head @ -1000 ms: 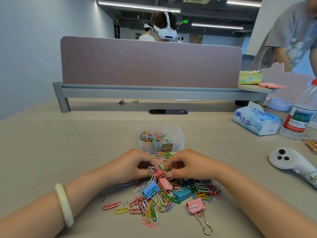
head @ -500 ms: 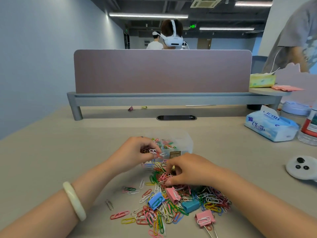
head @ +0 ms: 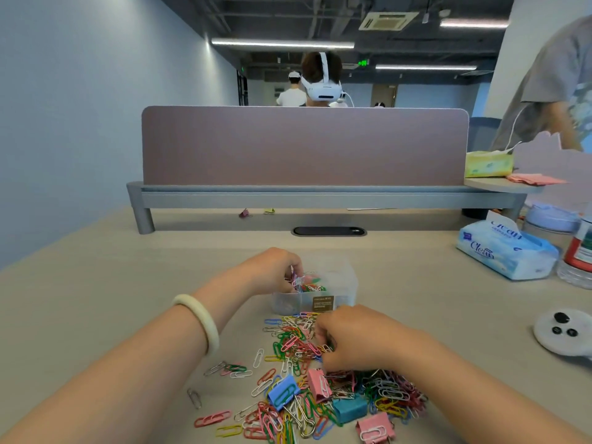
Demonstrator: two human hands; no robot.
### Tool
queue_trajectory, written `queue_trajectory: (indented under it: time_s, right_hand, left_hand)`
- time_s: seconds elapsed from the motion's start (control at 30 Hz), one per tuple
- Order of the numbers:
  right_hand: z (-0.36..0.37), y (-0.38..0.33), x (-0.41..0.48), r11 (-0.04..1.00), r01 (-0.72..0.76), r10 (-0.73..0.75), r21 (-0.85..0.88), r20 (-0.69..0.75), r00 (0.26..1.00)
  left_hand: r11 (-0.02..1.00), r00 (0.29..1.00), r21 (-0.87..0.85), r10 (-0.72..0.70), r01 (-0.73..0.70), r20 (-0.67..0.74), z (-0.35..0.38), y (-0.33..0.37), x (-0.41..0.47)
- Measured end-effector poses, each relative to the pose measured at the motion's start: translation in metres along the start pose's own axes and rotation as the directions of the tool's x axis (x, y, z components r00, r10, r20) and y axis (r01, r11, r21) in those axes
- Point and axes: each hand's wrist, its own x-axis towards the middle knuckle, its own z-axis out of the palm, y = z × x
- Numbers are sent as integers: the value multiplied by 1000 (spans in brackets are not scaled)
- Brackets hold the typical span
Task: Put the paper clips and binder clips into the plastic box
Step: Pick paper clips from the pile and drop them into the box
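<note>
The left hand (head: 272,271) pinches paper clips over the clear plastic box (head: 348,283). The right hand (head: 360,342), fingers curled, grips paper clips (head: 290,344) heaped on the worktop (head: 112,283) beside 4 binder clips (head: 283,393).

The paper clips (head: 298,347) are a jumble of pink, red, green, yellow, blue, white and bare silver. The binder clips (head: 283,392) among them are blue, teal and pink, with silver wire handles. The plastic box (head: 347,280) is clear and has a brown label (head: 323,303). The surface (head: 128,283) is pale beige, the bracelet (head: 205,322) cream and the divider (head: 304,145) dusty mauve. The tissue pack (head: 506,254) is blue and white, and the controller (head: 560,331) is white with black buttons
</note>
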Motion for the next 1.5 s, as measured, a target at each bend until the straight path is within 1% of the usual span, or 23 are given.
queue_trajectory:
  time_s: [0.07,0.13,0.2,0.27,0.33,0.4,0.47,0.53,0.63,0.7,0.77,0.83,0.9,0.93,0.97,1.03,1.1,1.17,1.2,1.27,1.37,1.43,1.5]
  right_hand:
    - [1,0,-1,1000,2,-2,-16,-11,1000]
    - [0,2,-2,1000,3,-3,26,-13,1000]
    - [-2,6,-3,993,-10,11,122,-5,1000]
    - [-6,11,-4,961,-30,32,275,-4,999]
    - [-11,16,-3,900,-28,38,435,-14,999]
    - [-20,21,2,823,-11,36,568,-33,999]
    - [-29,26,13,765,12,52,643,-81,995]
    - [-39,31,30,745,29,96,666,-151,984]
    - [-47,34,64,787,29,171,616,-263,950]
    - [-47,36,87,820,4,222,573,-324,920]
    - [-42,40,104,892,-35,216,451,-355,909]
    - [-36,44,112,960,-77,160,270,-299,941]
    - [-33,46,113,983,-79,112,165,-197,974]
    - [-32,47,111,986,-74,100,147,-176,979]
    - [-32,48,108,987,-67,95,147,-188,978]
    - [-35,46,96,983,-38,91,181,-293,952]
    - [-36,41,77,979,16,69,202,-406,911]
    - [-37,33,55,980,77,16,184,-455,890]
    - [-35,29,43,980,102,-15,171,-445,895]
    - [-28,24,22,982,117,-52,152,-374,926]
    - [-9,25,5,995,75,-53,73,-264,963]
    - [5,26,2,998,42,-29,52,-224,974]
    - [16,26,2,998,32,-18,56,-230,973]
  left_hand:
    - [1000,1000,-28,1,0,22,-2,-1,-1]
    - [997,1000,-71,11,-11,2,-2,-4,-4]
    - [995,998,-83,43,-47,-40,-2,-5,-8]
    - [992,993,-89,80,-88,-91,-1,-5,-15]
    - [986,980,-112,101,-122,-173,0,-6,-22]
    - [971,953,-178,105,-160,-284,3,-9,-30]
    - [948,920,-246,95,-200,-381,6,-15,-37]
    - [941,890,-264,72,-210,-450,10,-20,-46]
    - [935,873,-288,44,-208,-485,17,-28,-57]
    - [937,882,-298,24,-184,-470,21,-32,-63]
    - [944,900,-297,-1,-143,-436,27,-37,-67]
    - [950,921,-297,-27,-98,-388,31,-43,-71]
    - [955,940,-290,-45,-58,-338,34,-48,-74]
    - [959,947,-281,-54,-40,-317,35,-50,-75]
    - [962,953,-273,-51,-33,-298,36,-50,-77]
    - [965,970,-259,-28,-37,-241,38,-50,-81]
    - [980,984,-193,22,-56,-174,40,-47,-84]
    - [988,990,-127,74,-89,-116,40,-39,-86]
    - [986,991,-129,93,-104,-92,40,-35,-87]
    - [983,991,-142,106,-118,-84,36,-25,-91]
    - [973,982,-164,145,-164,-121,28,-16,-100]
    - [961,982,-202,186,-188,-27,23,-8,-108]
    - [962,970,-181,224,-205,95,23,0,-113]
